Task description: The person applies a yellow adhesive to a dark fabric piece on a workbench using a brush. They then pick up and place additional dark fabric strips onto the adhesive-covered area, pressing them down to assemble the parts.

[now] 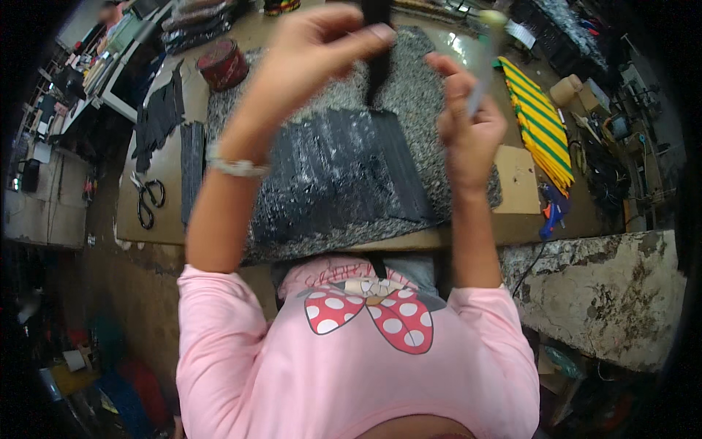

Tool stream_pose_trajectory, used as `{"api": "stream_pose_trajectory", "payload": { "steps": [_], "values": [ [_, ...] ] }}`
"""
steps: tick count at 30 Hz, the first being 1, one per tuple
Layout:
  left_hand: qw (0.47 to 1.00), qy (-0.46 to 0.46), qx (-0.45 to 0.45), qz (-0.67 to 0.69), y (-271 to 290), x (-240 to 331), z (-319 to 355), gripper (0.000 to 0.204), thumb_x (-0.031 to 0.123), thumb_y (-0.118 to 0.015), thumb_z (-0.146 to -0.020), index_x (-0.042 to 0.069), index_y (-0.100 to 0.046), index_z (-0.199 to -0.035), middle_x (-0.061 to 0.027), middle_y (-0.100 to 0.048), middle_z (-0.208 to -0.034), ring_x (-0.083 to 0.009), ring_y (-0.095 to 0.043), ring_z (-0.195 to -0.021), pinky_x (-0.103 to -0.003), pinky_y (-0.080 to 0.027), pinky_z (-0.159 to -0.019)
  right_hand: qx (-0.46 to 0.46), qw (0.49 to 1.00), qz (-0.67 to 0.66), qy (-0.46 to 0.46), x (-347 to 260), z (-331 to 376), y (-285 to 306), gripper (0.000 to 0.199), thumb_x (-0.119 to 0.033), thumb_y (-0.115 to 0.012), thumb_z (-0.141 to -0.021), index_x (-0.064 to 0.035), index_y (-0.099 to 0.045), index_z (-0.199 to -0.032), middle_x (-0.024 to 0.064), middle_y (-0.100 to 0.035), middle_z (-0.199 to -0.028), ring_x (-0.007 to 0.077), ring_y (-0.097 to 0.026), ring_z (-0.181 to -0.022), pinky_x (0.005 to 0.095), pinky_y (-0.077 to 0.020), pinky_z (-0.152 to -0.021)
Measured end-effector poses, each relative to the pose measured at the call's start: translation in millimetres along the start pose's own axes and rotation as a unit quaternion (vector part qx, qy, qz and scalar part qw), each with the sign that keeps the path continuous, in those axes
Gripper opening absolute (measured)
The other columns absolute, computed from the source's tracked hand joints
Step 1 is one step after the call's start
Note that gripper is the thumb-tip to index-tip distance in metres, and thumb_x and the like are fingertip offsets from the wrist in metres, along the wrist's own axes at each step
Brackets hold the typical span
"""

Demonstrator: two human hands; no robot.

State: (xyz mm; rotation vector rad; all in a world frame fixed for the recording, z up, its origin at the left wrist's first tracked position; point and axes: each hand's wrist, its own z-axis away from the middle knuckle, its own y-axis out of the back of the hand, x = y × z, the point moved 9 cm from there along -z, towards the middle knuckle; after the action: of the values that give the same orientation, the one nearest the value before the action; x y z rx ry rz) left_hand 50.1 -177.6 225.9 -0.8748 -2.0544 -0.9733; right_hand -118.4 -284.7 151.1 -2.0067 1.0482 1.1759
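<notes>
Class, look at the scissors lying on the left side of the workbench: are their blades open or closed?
Closed. The scissors lie flat on the workbench, blades together in one line, only the two handle loops apart.

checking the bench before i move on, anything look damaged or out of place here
The stone ledge at the bench's right end looks chipped and stained. Otherwise nothing stands out: the left hand holds a black strip, the right hand a pale tool, scissors lie flat.

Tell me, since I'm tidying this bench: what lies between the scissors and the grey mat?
In the head view, a narrow dark strip lies on the brown board between the scissors and the grey mat.
</notes>
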Motion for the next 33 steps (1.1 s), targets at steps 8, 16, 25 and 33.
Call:
{"api": "stream_pose_trajectory", "payload": {
  "steps": [8, 16, 25, 33],
  "values": [
    [0.963, 0.157, -0.021, 0.218, -80.9, -75.0, -28.5, 0.020, 0.024, -0.069, -0.088, 0.005, -0.065, -0.091, 0.0010, -0.063, -0.075, -0.0033, -0.055, -0.062, -0.018, -0.043, -0.053, 0.006, 0.993, 0.022, -0.118, 31.0, 56.4, 45.8, 0.024, -0.008, -0.065, -0.089, 0.0054, -0.064, -0.109, 0.0044, -0.066, -0.089, 0.0060, -0.058, -0.080, 0.0198, -0.0460, -0.071],
    [0.965, 0.201, -0.170, 0.016, -127.8, -165.9, -34.5, 0.032, 0.036, -0.070, -0.086, 0.006, -0.071, -0.096, 0.0030, -0.061, -0.075, -0.0049, -0.055, -0.070, -0.022, -0.042, -0.060, 0.019, 0.949, 0.210, -0.233, 67.8, 116.5, 128.8, 0.023, -0.017, -0.065, -0.090, 0.0025, -0.068, -0.103, -0.0035, -0.061, -0.081, 0.0029, -0.048, -0.071, 0.0193, -0.0395, -0.062],
    [0.952, 0.180, -0.220, -0.112, -138.7, -224.2, -24.5, 0.027, 0.031, -0.075, -0.081, 0.005, -0.073, -0.087, -0.0011, -0.068, -0.079, -0.0083, -0.060, -0.075, -0.025, -0.048, -0.069, -0.008, 0.946, 0.287, -0.149, 81.8, 121.3, 111.5, 0.019, -0.013, -0.066, -0.085, 0.0026, -0.068, -0.095, 0.0150, -0.068, -0.084, 0.0230, -0.065, -0.073, 0.0331, -0.0488, -0.067],
    [0.937, 0.183, -0.254, -0.154, -139.4, -230.9, -24.5, 0.030, 0.034, -0.074, -0.082, 0.005, -0.072, -0.089, -0.0023, -0.068, -0.080, -0.0101, -0.060, -0.074, -0.027, -0.047, -0.070, -0.013, 0.946, 0.293, -0.138, 82.1, 125.1, 97.9, 0.017, -0.012, -0.065, -0.086, 0.0025, -0.067, -0.094, 0.0168, -0.064, -0.082, 0.0299, -0.064, -0.074, 0.0360, -0.0477, -0.066]
  ]
}}
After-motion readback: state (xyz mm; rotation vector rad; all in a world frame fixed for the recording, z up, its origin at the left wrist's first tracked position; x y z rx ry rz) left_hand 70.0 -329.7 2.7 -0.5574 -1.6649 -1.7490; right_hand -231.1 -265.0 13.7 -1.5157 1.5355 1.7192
